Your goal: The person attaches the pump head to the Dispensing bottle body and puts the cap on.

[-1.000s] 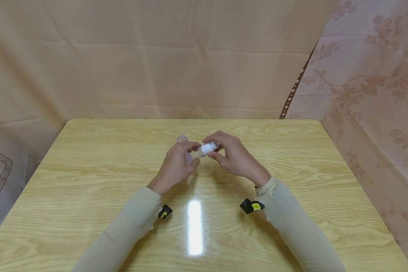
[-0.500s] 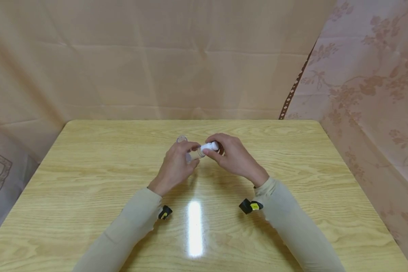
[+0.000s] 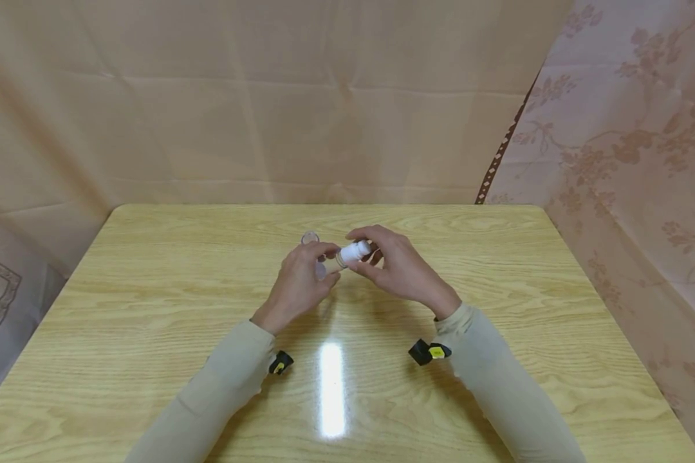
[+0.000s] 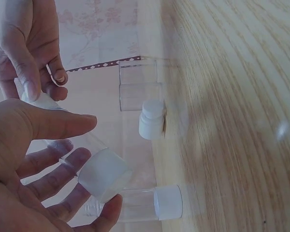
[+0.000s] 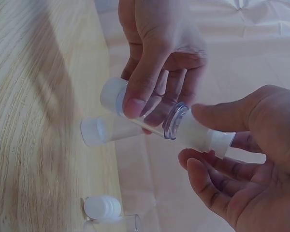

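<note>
My left hand [image 3: 301,276] grips a clear bottle [image 5: 152,116] with a white base [image 4: 104,174], tilted above the table. At the bottle's threaded neck sits a white pump top [image 3: 354,251], in line with the bottle. My right hand [image 3: 396,263] pinches this top between thumb and fingers, best seen in the right wrist view. A second clear bottle with a white base [image 4: 168,203] stands on the table behind the hands. Near it are another white pump top [image 4: 152,120] and clear covers [image 4: 139,92]. In the head view the left hand hides most of the bottle.
The wood-grain table [image 3: 179,270] reaches back to a beige curtain [image 3: 266,116]. A flowered cloth [image 3: 631,161] hangs along the right side. Light glares off the table [image 3: 332,392] between the forearms, which each carry a black wrist mount.
My right fingers close round the white top, then spread and shift back around it. The top moves slightly left and down. My left hand stays almost still with the bottle.
</note>
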### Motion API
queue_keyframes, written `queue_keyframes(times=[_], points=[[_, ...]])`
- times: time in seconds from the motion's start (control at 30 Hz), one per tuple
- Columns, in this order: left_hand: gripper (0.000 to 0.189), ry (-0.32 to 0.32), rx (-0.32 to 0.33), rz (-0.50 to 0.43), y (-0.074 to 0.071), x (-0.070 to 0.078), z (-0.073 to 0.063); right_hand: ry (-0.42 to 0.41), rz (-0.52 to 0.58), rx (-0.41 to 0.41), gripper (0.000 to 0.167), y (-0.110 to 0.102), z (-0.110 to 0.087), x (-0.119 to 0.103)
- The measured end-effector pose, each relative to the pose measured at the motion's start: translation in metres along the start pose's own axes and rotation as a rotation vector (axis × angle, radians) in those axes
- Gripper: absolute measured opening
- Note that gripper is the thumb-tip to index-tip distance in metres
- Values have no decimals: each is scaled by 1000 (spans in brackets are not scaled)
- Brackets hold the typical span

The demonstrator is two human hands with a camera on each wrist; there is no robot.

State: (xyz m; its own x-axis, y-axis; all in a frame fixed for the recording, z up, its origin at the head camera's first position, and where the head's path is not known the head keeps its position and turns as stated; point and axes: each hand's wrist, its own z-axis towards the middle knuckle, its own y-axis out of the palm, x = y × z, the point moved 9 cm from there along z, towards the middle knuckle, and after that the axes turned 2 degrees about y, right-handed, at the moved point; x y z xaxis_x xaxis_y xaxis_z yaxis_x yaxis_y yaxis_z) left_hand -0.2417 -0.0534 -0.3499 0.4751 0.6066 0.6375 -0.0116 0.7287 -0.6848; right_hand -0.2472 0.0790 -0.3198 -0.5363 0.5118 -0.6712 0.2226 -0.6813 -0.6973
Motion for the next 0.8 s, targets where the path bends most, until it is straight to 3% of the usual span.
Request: queue_keyframes(times=[0.3, 0.57, 0.8], points=[[39, -4, -13, 1, 2, -1, 0, -19, -42, 20, 31, 0, 1, -1], [38, 1, -1, 21, 0, 1, 0, 28, -74, 18, 24, 1, 2, 3], [38, -6, -6, 19, 1, 1, 1, 62, -96, 32, 37, -2, 2, 6]])
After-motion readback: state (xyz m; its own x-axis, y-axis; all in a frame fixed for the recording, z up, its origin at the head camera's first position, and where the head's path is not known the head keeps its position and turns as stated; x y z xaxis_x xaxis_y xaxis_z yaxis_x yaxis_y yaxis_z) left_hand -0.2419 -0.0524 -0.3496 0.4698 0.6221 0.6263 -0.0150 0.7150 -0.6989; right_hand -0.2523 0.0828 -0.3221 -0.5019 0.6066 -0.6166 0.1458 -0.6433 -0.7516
